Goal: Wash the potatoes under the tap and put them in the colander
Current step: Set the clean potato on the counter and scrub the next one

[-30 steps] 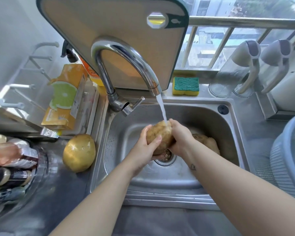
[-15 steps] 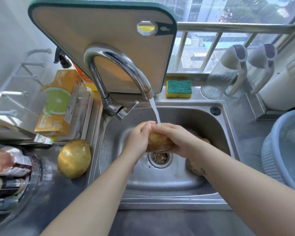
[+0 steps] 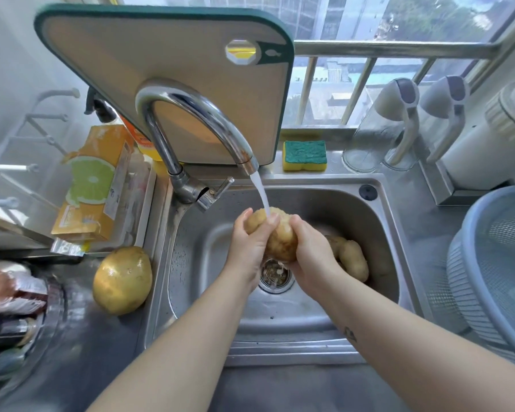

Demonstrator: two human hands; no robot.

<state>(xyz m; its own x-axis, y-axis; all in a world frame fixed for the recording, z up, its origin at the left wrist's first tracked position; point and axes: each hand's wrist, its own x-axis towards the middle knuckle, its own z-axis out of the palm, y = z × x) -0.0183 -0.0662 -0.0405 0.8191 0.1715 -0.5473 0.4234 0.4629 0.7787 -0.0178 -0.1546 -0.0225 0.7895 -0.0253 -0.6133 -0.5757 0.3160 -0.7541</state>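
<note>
The left hand (image 3: 248,251) and the right hand (image 3: 311,254) held the potato (image 3: 281,237) under the tap (image 3: 208,110), fingers (image 3: 241,223) curled round it; turning it slowly would rinse every side.

No wording is legible (orange box (image 3: 92,185) print blurs); the cutting board (image 3: 161,55) bears a fish mark (image 3: 272,53).
</note>
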